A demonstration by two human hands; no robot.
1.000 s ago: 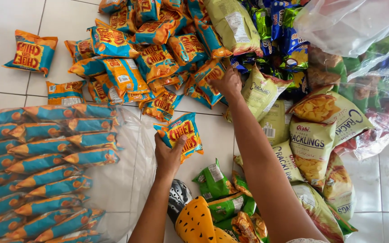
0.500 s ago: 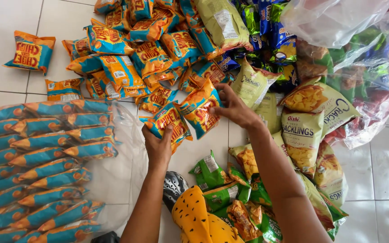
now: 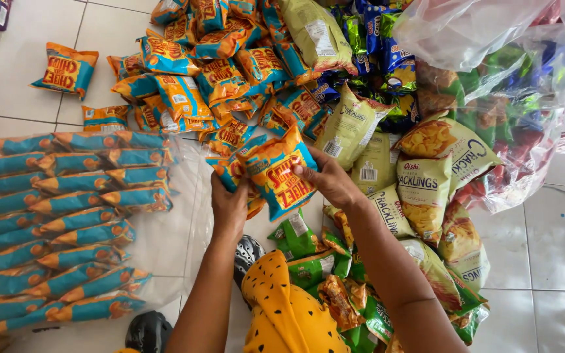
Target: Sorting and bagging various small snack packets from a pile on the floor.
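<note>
Bright even daylight, sharp pic, soft shadows.

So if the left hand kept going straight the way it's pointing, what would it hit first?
The left hand points up-frame, already holding orange snack packs. Beyond them, probably the loose pile of orange packs on the floor; depth is unclear.

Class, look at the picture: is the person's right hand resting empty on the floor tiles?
No. The right hand grips an orange-and-blue snack packet above the floor, next to the left hand.
</note>
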